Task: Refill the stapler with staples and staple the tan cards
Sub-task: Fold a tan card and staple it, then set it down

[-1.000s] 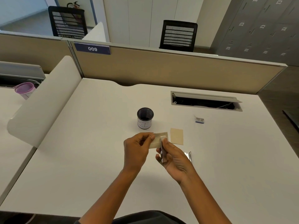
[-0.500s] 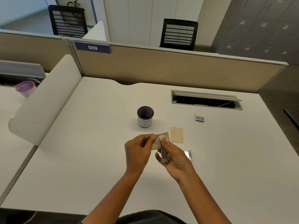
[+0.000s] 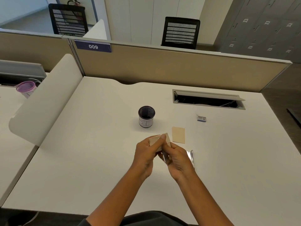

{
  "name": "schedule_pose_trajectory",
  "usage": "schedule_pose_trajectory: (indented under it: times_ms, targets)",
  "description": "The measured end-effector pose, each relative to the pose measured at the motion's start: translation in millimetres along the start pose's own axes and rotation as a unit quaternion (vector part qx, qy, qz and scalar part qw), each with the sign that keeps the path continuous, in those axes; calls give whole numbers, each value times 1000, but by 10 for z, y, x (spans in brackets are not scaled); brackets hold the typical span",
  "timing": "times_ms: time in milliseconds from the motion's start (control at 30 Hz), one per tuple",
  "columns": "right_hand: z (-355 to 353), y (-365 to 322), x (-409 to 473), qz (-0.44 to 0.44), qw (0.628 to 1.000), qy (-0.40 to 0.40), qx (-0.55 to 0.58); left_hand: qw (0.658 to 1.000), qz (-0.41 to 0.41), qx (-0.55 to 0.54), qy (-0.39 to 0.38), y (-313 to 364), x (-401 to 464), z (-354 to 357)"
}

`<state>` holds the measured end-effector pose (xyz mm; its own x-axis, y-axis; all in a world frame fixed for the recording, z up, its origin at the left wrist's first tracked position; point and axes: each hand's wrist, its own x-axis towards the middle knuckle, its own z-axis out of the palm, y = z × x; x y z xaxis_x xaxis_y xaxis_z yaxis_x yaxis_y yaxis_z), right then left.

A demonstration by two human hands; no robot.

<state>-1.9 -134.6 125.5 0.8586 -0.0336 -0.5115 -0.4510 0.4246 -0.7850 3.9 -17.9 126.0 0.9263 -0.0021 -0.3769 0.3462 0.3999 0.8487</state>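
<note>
Above the white desk (image 3: 81, 168), my left hand (image 3: 147, 156) pinches a stack of tan cards (image 3: 156, 139) by its near edge. My right hand (image 3: 177, 160) grips a slim metal stapler (image 3: 164, 158) upright against the cards' right end; most of the stapler is hidden by my fingers. One loose tan card (image 3: 178, 134) lies flat on the desk just right of the held stack. A small blue-and-white staple box (image 3: 201, 118) rests farther right.
A dark mesh pen cup (image 3: 146, 116) stands behind my hands. A shiny silver object (image 3: 190, 156) lies right of my right hand. An open cable tray (image 3: 208, 101) is set in the desk's back right. A curved white divider (image 3: 44, 105) borders the left.
Both hands have drawn closer together, and the left thumb has slid right over the cards toward the stapler. The held cards tilted slightly.
</note>
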Motion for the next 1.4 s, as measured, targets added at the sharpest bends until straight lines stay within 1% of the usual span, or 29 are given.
schedule_pose_trajectory:
  times_ms: [133, 467, 600, 667, 800, 900, 1000, 1100, 1233, 1333, 1400]
  targets:
    - [8, -1, 21, 0, 1000, 25, 15, 1000, 6, 10, 6, 24, 6, 41]
    - [1, -19, 62, 1, 998, 46, 37, 1000, -4, 1, 28, 7, 11, 118]
    - [8, -49, 77, 18, 998, 47, 34, 1000, -21, -12, 8, 28, 45, 95]
    - [-8, -83, 93, 33, 999, 29, 26, 999, -35, -21, -11, 44, 77, 31]
    - [-63, -163, 98, 52, 998, -43, 9, 997, -45, -51, -46, 56, 95, -111]
    - [-113, -168, 99, 63, 995, -78, 15, 996, -45, -57, -46, 73, 96, -151]
    - [-148, -151, 110, 63, 994, -86, 7, 997, -46, -62, -13, 81, 114, -153]
    - [-187, -119, 110, 51, 994, -90, -21, 995, -47, -63, 54, 57, 128, -167]
    - [-270, -32, 105, 37, 995, -76, -58, 988, -49, -69, 128, 31, 162, -222]
    - [-365, 80, 124, 33, 994, -76, -65, 983, -59, -84, 153, -7, 174, -276]
    - [-438, 186, 156, 22, 994, -61, -86, 980, -69, -101, 158, -31, 176, -306]
